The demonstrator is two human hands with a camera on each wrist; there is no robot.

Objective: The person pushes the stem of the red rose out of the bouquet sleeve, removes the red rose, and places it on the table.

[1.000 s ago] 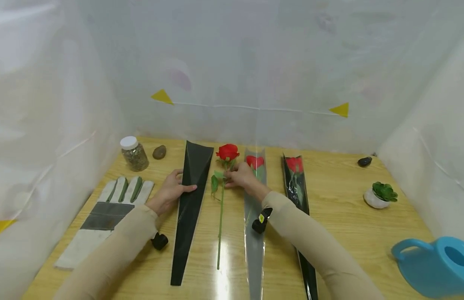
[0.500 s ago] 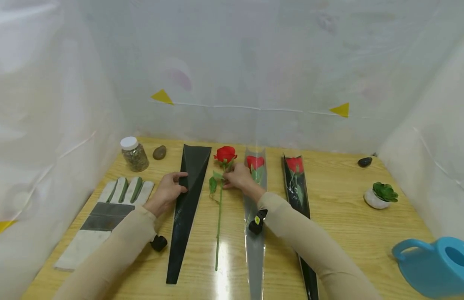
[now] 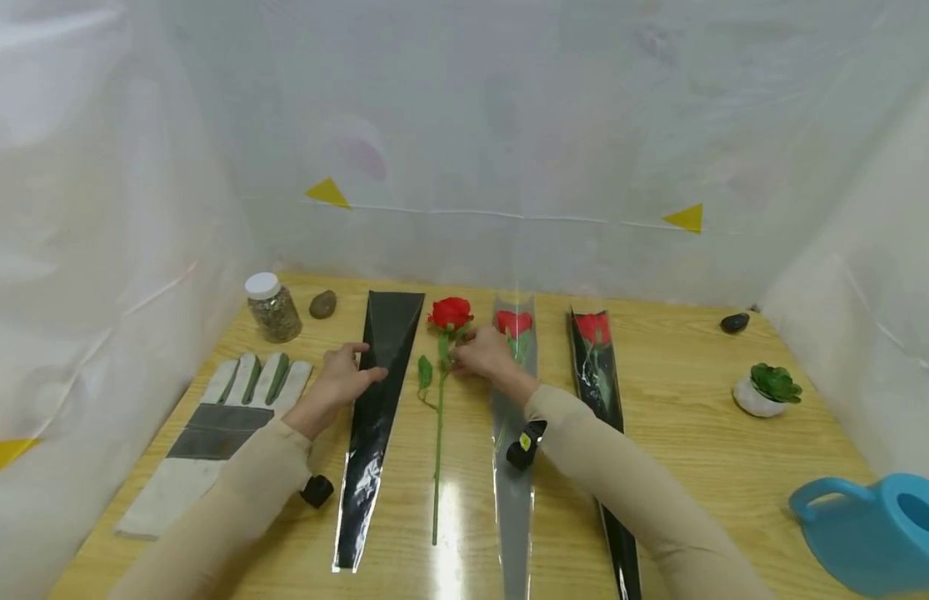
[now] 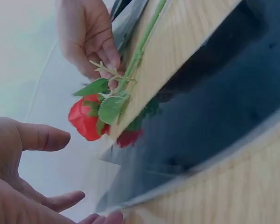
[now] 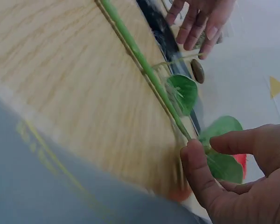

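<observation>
A red rose (image 3: 451, 313) with a long green stem lies on the wooden table (image 3: 696, 467), bloom at the far end. My right hand (image 3: 479, 354) pinches the stem just below the bloom. The right wrist view shows thumb and forefinger of that right hand (image 5: 224, 186) closed on the stem (image 5: 140, 58) beside a leaf. Left of the rose lies a black cone-shaped sleeve (image 3: 374, 392), wide end away from me. My left hand (image 3: 340, 379) rests straight fingers on its left edge. In the left wrist view the left hand (image 4: 18, 186) is spread above the sleeve (image 4: 224, 93), holding nothing.
A clear sleeve (image 3: 512, 467) and a second black sleeve (image 3: 595, 367), each with a rose, lie right of my right hand. A work glove (image 3: 217, 425), jar (image 3: 272, 307) and stone (image 3: 322, 304) sit left. A potted succulent (image 3: 764, 390), dark stone (image 3: 734, 322) and blue watering can (image 3: 876, 533) sit right.
The left hand's fingers have straightened out over the black sleeve, whose narrow tip has swung slightly left. The rose, held by the right hand, has shifted a little left and toward me.
</observation>
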